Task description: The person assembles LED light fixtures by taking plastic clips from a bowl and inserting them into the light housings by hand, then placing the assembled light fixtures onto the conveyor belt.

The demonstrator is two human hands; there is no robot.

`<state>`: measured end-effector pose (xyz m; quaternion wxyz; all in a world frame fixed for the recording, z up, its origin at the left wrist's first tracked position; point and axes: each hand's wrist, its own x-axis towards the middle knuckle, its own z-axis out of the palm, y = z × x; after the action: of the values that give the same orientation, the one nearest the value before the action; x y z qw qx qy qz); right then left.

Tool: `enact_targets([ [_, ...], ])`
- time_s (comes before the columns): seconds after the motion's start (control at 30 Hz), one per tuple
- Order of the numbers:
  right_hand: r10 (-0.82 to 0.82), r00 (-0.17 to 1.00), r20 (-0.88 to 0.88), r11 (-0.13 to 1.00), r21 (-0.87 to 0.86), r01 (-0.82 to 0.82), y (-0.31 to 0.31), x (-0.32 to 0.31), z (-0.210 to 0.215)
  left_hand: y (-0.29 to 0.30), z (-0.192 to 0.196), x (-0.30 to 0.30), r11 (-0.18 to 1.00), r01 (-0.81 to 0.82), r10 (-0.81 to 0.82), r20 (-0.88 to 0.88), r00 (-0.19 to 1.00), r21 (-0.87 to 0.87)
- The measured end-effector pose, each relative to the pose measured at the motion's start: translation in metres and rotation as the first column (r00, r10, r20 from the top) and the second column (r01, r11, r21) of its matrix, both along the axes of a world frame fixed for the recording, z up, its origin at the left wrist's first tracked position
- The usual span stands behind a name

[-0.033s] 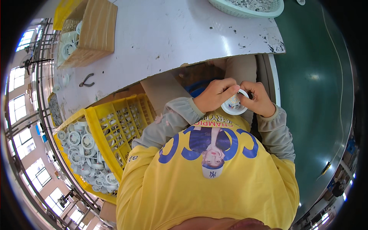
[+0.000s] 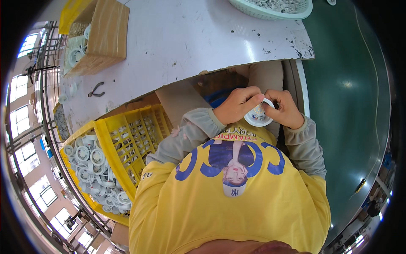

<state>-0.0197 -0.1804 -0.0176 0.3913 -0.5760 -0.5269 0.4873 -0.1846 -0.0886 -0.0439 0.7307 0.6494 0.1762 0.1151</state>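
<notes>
1. Left hand [image 2: 236,106]: raised in front of the chest, fingers [image 2: 253,99] curled over the near rim of a small round white fitting [image 2: 259,115], grasping it.
2. Right hand [image 2: 285,109]: pressed against the far side of the same fitting, fingers bent and closed on its rim; both hands touch the part and nearly meet above it.
3. Round white fitting: held between the 2 hands just below the edge of the bench [image 2: 190,38], above the person's lap; its open face shows a pale inner disc with small dark spots, too small to tell apart.
4. Yellow shirt [image 2: 228,199] with grey sleeves [image 2: 188,133]: fills the lower middle of the view.
5. Yellow crate [image 2: 108,139]: stands to the person's left, beside the bench, its 2 compartments holding many similar white ring-shaped parts.
6. Cardboard box [image 2: 105,36]: on the far left part of the bench, with more white parts beside it.
7. Pliers [image 2: 97,89]: lie flat on the bench, near the cardboard box, well apart from the hands.
8. Pale green basket [image 2: 270,12]: at the far edge of the bench, holding small light pieces.
9. Green floor [image 2: 351,106]: to the person's right.
</notes>
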Motion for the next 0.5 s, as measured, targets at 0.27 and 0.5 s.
enact_targets([
  [0.27,-0.137,0.979,0.153,0.985,0.121,0.119,0.01,0.015,0.01,-0.001,0.01,0.008,0.982,-0.179,0.175,-0.062,0.983,-0.059],
  [0.5,-0.085,0.964,-0.251,0.968,0.21,0.14,0.002,0.008,0.014,-0.009,-0.007,-0.001,0.964,-0.22,0.231,0.059,0.971,-0.149],
])
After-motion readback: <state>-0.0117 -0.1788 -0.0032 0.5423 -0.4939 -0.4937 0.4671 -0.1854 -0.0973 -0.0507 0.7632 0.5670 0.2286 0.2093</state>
